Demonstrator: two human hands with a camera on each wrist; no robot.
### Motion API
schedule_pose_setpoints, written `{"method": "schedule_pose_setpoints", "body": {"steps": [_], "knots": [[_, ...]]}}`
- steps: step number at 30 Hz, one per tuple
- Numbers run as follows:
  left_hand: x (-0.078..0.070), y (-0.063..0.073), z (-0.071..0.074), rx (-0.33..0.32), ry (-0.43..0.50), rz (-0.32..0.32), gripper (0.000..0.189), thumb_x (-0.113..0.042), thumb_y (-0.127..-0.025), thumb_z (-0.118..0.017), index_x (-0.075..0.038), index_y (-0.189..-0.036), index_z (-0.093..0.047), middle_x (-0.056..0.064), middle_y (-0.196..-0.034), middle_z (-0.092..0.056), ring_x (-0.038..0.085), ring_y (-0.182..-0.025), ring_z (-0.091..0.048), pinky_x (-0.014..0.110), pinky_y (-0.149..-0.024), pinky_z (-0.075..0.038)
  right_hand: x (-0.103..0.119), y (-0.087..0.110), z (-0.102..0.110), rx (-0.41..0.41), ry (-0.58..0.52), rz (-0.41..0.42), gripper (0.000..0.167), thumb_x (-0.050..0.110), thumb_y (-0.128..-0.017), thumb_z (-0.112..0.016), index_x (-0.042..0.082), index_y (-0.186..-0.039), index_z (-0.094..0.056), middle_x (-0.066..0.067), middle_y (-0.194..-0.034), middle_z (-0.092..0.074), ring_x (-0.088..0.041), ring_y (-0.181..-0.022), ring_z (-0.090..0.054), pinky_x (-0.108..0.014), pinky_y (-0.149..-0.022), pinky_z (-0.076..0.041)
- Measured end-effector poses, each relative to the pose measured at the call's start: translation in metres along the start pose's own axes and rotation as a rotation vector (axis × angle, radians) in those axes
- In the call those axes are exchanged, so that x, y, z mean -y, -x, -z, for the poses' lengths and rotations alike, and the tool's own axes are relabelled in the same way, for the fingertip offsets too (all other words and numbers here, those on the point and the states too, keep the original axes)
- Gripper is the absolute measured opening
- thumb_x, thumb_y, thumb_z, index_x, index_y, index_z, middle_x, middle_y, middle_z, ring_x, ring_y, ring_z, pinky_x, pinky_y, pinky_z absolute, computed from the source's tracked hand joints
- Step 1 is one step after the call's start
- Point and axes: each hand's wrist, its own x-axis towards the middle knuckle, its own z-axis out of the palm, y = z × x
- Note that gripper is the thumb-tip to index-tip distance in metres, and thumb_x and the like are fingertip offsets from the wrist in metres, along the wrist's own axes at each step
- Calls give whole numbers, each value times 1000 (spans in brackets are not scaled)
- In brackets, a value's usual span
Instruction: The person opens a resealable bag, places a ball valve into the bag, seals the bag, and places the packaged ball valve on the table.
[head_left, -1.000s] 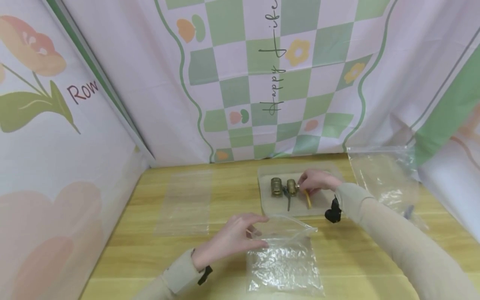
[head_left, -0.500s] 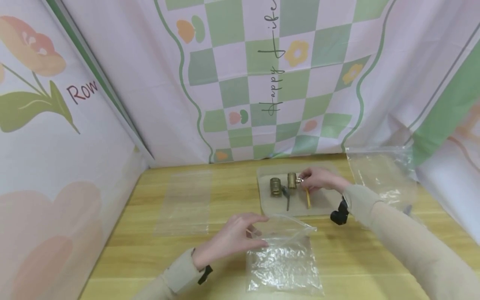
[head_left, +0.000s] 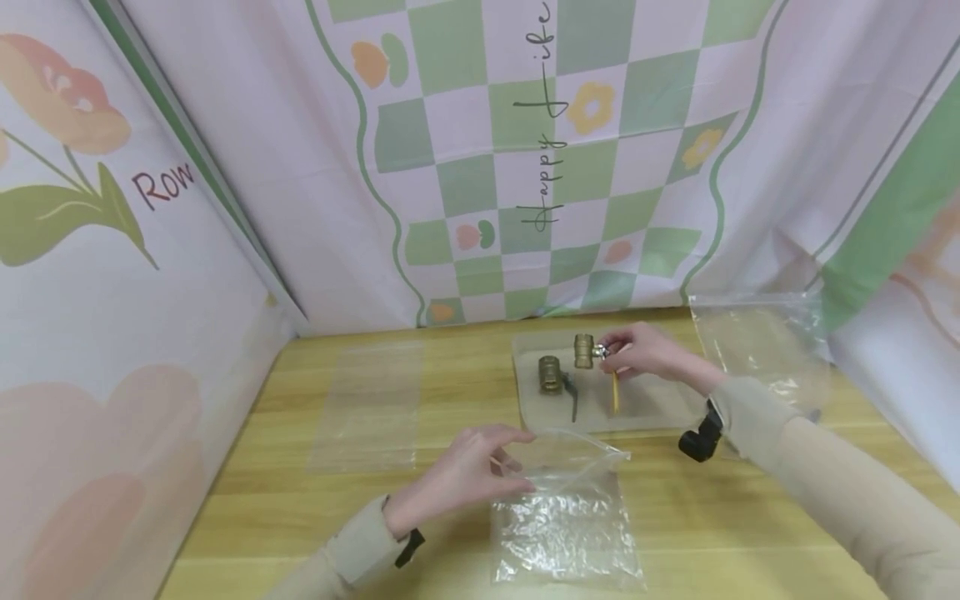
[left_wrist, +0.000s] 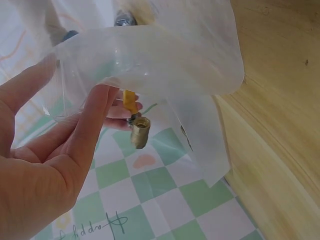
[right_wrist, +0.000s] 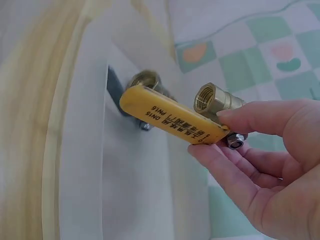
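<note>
My right hand (head_left: 645, 354) pinches a brass ball valve (head_left: 584, 352) by its yellow lever handle (right_wrist: 172, 116), thumb on one side and fingers on the other. The valve is held above a whitish shallow tray (head_left: 645, 412). A second brass valve (head_left: 550, 375), with a dark lever, lies in the tray. At the front, my left hand (head_left: 465, 471) has thumb and fingers spread at the mouth of a clear zip bag (head_left: 566, 533), holding it apart. In the left wrist view the plastic (left_wrist: 150, 55) drapes over the fingertips, partly veiling them.
Another clear bag (head_left: 371, 408) lies flat on the wooden table (head_left: 262, 517) to the left. At the back right lies a further zip bag (head_left: 757, 342); a small bluish-dark spot shows near its lower end. A printed curtain (head_left: 525, 250) stands behind the table.
My right hand has lifted the yellow-handled valve up and away from the dark-levered one, drawing its own wrist slightly right. My left hand and the bag have stayed nearly still.
</note>
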Motion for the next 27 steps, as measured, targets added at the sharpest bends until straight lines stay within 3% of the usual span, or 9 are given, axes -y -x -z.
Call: {"method": "schedule_pose_setpoints", "body": {"steps": [11,27], "knots": [[2,-2,0,-1,15,-15,59,-14,-80,-81,-1,-133,-58,20,-130,-65,-1,-80,-69,7,-69,-56,26,30,-8,-70,-6,90,55,13,-88,-72,-9,-133,-52,-24,-115,-63,-23,-98,-71,-29,-80,-64],[4,-3,3,17,80,10,59,-15,-80,-82,-2,-132,-59,20,-132,-64,-2,-79,-68,9,-71,-58,71,64,-32,-122,18,288,44,11,-84,-77,-4,-123,-61,-20,-110,-70,-7,-90,-69,-21,-76,-62]]}}
